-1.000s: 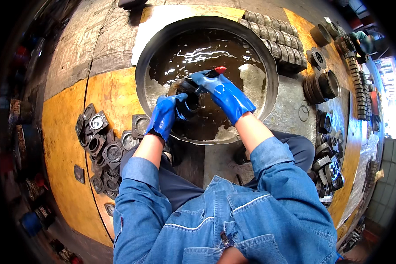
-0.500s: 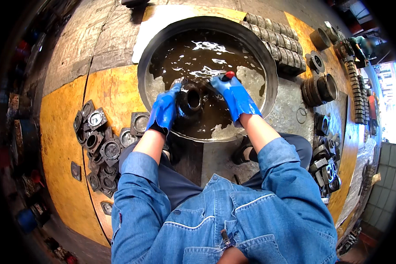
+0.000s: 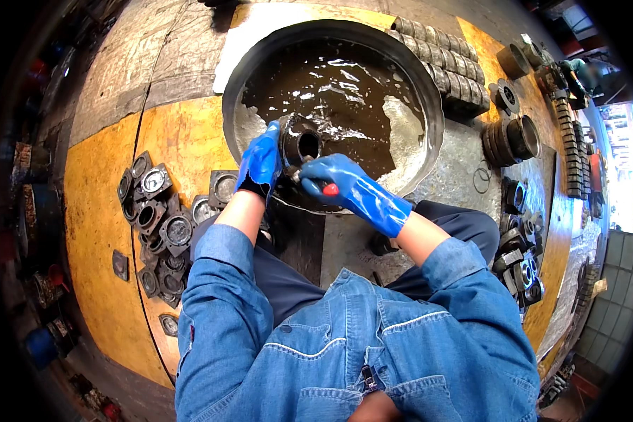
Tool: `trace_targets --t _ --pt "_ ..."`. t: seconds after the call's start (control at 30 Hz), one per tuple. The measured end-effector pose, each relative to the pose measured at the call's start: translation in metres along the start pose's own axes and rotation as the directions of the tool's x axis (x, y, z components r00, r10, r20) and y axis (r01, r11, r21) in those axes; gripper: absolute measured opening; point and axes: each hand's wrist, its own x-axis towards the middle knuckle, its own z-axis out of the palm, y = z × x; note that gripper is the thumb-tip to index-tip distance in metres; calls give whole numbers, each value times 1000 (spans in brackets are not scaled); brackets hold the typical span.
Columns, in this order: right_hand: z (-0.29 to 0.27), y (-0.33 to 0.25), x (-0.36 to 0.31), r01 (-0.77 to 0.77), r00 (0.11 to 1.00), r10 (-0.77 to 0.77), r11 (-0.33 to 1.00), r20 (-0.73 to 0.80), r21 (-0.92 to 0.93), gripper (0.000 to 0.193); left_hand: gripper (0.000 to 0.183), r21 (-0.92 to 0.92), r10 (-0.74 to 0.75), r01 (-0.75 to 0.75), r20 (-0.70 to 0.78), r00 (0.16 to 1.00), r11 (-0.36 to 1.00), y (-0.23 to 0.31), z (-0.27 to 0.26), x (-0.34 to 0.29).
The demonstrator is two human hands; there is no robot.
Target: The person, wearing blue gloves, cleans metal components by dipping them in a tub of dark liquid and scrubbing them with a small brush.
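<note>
My left hand (image 3: pixel 262 160), in a blue rubber glove, is closed on the left side of a dark, wet metal sleeve (image 3: pixel 291 139) with a round bore. The sleeve is tilted over the near part of a wide round basin (image 3: pixel 437 133) of murky brown liquid (image 3: pixel 362 105). In a matching glove, my right hand (image 3: pixel 337 181) is wrapped round a tool with a red handle end (image 3: pixel 330 189). Its working end lies by the sleeve's lower edge, mostly hidden by the glove, so its kind does not show.
Several square-flanged metal parts (image 3: pixel 176 231) lie heaped on the yellow board (image 3: pixel 98 232) at left. Rows of stacked metal rings (image 3: pixel 464 88) stand beyond the basin at right, with larger cylinders (image 3: pixel 520 138) nearer. More dark parts (image 3: pixel 520 271) lie by my right knee. A person (image 3: pixel 580 76) is at far right.
My right hand has moved left and toward me, bringing the red-ended tool to the sleeve's near edge. The sleeve has tipped slightly in my left hand, and the liquid's ripples have shifted.
</note>
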Motion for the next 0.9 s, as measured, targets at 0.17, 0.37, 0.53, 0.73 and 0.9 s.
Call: trace_targets --t 0.17,0.37,0.53,0.73,0.9 --pt "-3 31 -34 -206 976 212 974 52 -92 16 56 59 -22 22 11 1000 998 5 1 1" --pt "-20 67 -33 -599 612 784 547 -107 585 24 47 169 -29 17 67 997 986 18 -2 0" --pt "-40 50 4 -326 552 832 271 -50 906 34 36 387 8 -46 98 995 921 42 -10 -10" --pt "-44 16 80 -143 575 813 -16 96 990 34 35 187 -53 47 24 998 981 33 -10 -9" --pt "-29 -3 68 -689 378 915 177 141 702 38 40 467 -37 -19 110 993 884 55 -12 -11"
